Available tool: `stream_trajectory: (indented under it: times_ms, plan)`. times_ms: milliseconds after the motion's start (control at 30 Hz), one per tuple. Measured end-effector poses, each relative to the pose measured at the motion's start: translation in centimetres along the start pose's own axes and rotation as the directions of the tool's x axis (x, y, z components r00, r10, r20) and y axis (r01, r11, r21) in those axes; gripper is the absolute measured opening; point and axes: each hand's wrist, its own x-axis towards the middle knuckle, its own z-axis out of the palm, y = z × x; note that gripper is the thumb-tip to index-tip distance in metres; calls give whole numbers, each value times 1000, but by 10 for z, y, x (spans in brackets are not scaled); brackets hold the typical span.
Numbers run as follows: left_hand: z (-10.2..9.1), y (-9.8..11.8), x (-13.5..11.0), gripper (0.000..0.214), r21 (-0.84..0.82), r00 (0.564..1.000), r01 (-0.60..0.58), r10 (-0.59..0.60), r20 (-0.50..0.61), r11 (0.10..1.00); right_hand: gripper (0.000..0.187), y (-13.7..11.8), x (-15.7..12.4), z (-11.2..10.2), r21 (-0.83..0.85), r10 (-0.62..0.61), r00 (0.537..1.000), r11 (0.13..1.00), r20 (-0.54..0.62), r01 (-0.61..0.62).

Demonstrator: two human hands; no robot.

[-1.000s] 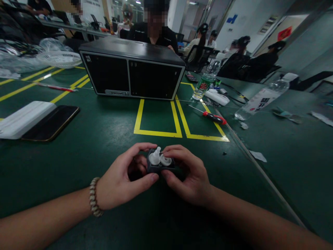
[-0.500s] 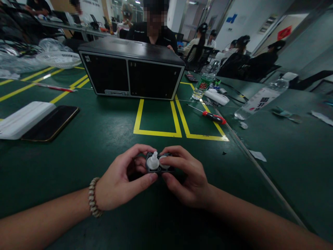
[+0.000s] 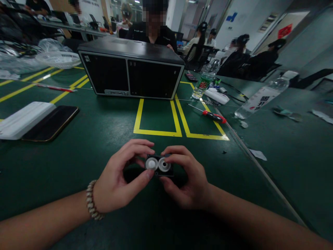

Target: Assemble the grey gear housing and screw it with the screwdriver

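A small black gearbox housing (image 3: 162, 173) is held between my two hands above the green table. Two white gears lie side by side in it, a left gear (image 3: 151, 163) with a solid raised centre and a right gear (image 3: 164, 165) with a dark hole in its middle. My left hand (image 3: 122, 177), a beaded bracelet on its wrist, has its thumb against the left gear's lower edge and its fingers behind the far left side. My right hand (image 3: 188, 177) grips the right end, index fingertip at the right gear and thumb near the front edge.
A large black case (image 3: 132, 74) stands ahead, with a person behind it. A screwdriver (image 3: 214, 117) and two water bottles, one green-labelled (image 3: 204, 85) and one white-labelled (image 3: 260, 99), are to the right. At left lie a phone (image 3: 50, 123) and a white box (image 3: 27, 118).
The housing has tipped so its gears face me more, and the white shaft on the left gear now appears end-on. My left fingers have lifted slightly, and the left thumb has moved onto the gear's edge.
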Motion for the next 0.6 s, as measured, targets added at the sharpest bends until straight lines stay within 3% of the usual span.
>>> stream_trajectory:
  times_ms: [133, 267, 600]
  plan:
    - [0, 3, 0, 21, 151, 995, -83, 92, -50, 985, 47, -2, 2, -1, -45, -21, 1000, 999, 6, 21]
    - [0, 3, -1, 17, 222, 992, -92, 108, -64, 971, 43, -3, 3, -4, -78, -33, 999, 996, 39, 36]
    - [-3, -3, 1, 15, 319, 986, -157, 165, 2, 935, 40, 1, 0, -6, -98, -21, 994, 995, 107, 31]
